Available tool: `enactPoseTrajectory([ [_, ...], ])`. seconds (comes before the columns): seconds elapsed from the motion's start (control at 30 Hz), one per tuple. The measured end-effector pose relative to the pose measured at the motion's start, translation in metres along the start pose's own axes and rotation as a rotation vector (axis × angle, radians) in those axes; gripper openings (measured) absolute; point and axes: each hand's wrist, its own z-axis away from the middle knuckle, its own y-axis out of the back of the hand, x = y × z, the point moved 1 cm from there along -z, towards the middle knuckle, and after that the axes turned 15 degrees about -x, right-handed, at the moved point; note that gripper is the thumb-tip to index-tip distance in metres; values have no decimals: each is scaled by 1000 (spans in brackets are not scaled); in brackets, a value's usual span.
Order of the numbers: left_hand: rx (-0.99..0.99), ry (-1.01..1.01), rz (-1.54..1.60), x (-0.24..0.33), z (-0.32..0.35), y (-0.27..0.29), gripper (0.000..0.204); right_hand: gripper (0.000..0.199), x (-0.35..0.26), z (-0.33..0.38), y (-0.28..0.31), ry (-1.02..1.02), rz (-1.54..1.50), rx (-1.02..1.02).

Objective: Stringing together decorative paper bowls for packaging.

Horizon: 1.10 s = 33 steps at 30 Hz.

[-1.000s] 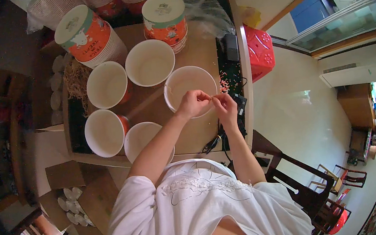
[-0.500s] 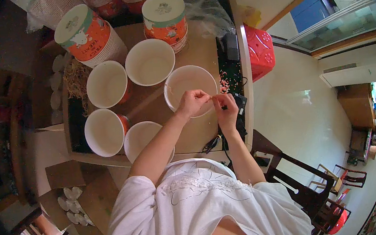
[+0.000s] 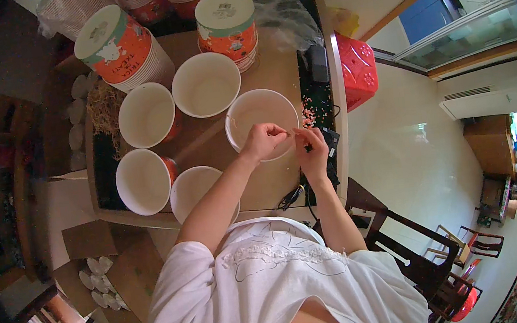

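- Left hand [image 3: 265, 140] is pinched over the white paper bucket [image 3: 259, 107]; whether something tiny's gripped can't really be told
- Right hand [image 3: 312, 148] is curled just beside it, same deal
- That bucket's set upright on the brown board [image 3: 262, 190]
- Pink pellets [image 3: 308, 116] are scattered near its right side
- Four more open buckets [image 3: 206, 84] are grouped leftward

On the table [image 3: 337, 88], five tubs [image 3: 256, 112] stand before upturned stacks [image 3: 138, 57], left of pellets [image 3: 308, 117].
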Motion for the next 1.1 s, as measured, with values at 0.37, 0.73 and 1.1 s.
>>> enactPoseTrajectory([
  [0.37, 52, -71, -225, -4, -2, -1, 15, 6, 5, -7, 3, -174, -229, -126],
  [0.73, 32, 3, -103, 2, -1, 0, 14, 10, -8, -3, 0, -62, 97, -25],
  [1.1, -19, 33, -24, -5, -3, 3, 12, 14, -9, -6, 2, 60, 174, -35],
])
